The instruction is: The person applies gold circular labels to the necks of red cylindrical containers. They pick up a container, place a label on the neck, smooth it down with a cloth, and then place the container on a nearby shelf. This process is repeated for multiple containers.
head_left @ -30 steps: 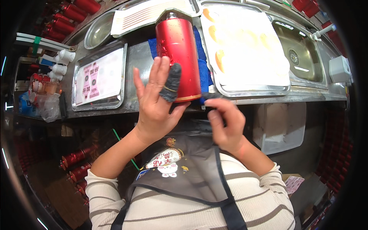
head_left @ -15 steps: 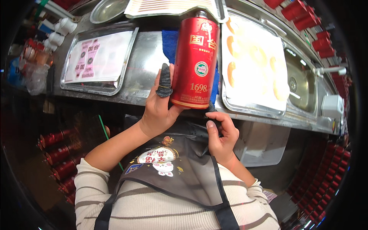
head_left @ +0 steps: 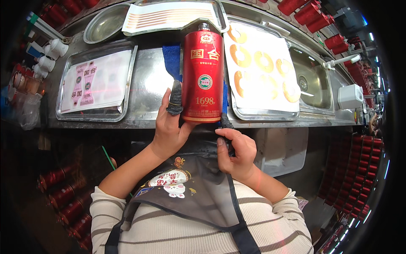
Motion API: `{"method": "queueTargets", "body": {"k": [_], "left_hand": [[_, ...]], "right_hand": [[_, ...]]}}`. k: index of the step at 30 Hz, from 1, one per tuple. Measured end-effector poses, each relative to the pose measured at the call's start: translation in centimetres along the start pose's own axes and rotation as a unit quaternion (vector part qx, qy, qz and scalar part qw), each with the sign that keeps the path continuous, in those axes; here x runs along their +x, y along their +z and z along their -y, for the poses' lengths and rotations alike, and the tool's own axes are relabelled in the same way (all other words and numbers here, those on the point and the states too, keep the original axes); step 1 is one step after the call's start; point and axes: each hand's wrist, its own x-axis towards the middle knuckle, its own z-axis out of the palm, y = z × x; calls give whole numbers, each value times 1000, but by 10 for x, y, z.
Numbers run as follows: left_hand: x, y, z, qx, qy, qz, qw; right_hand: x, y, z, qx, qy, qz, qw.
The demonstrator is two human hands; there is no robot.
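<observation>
A red bottle [head_left: 204,76] with gold lettering and a round white-and-green label stands upright in view, its neck toward the far side. My left hand [head_left: 168,131] is closed on its lower left side; a dark grey knitted sleeve covers one finger. Just below the bottle's lower right corner is my right hand [head_left: 237,152], thumb and curled fingers drawn close together. One of its fingers also wears a dark sleeve, near the bottle's base. Whatever those fingers may hold is too small or hidden to make out. Behind the bottle lies a blue cloth [head_left: 172,63].
On the left, a metal tray [head_left: 122,111] bears printed pink label sheets. To the right, another tray [head_left: 249,115] has a white sheet with gold ring-shaped labels. Striped strips lie on a far tray [head_left: 222,17] beside a metal bowl [head_left: 103,25]. A sink [head_left: 313,80] is at right.
The whole view has shifted, so bench and trays sit further left. The bottle is turned more upright and leans less. Both hands keep nearly the same hold and place beside it.
</observation>
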Motion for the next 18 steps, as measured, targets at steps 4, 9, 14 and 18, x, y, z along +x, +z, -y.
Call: {"method": "queueTargets", "body": {"k": [4, 9, 14, 18], "left_hand": [[0, 3, -1, -25, -3, -7, 1000], [-8, 7, 8, 3, 26, -5, 1000], [-33, -11, 0, 35, 23, 30, 999], [-38, -18, -12, 13, -5, 67, 998]], "right_hand": [[9, -1, 3, -57, -70, 17, 996], [24, 5, 12, -144, -120, 85, 979], [37, 23, 19, -101, -140, 135, 976], [24, 12, 5, -46, -112, 16, 993]]}}
